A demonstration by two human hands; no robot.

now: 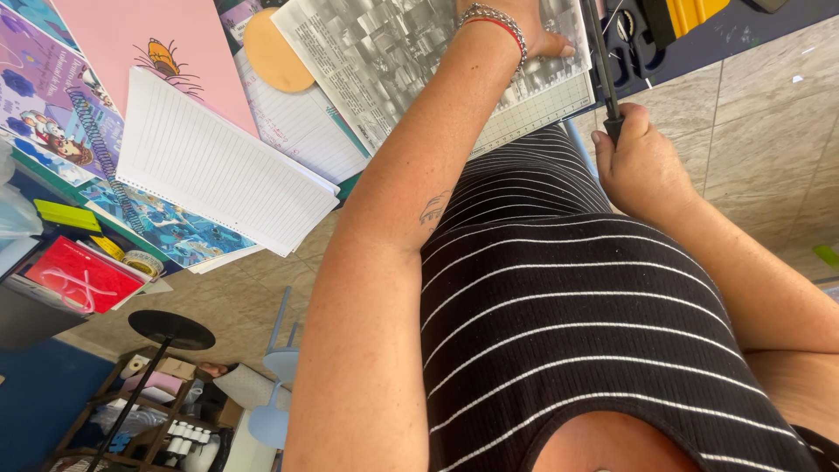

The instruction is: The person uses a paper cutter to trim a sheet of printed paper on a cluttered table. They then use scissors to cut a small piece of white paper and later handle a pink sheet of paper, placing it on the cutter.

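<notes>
The left hand [533, 35] lies flat on a printed sheet [411, 61] with a grey picture on it, fingers spread out and pressing down, not gripping anything. A silver bracelet and a red string [494, 19] go around that wrist. The sheet sits on a paper trimmer [542, 109], a board with grid lines that sticks out over the near edge of the worktop [743, 31]. The right hand [638, 149] is closed tight around the black handle of the trimmer's cutting arm [603, 61], which runs along the right side of the board. The handle end is just past the near edge of the worktop, above the tiled floor [769, 122]. To the left of the sheet, a round orange disc [275, 52] lies on lined pages. Farther left, an open spiral notebook [218, 166] with lined paper hangs over the near edge. A pink sheet with a butterfly [149, 44] lies behind it, and colourful covers [52, 114] lie near the left edge. Black scissors [634, 39] rest near the right side of the worktop, just beside the cutting arm. The person wears a black top with thin white stripes [568, 332].
</notes>
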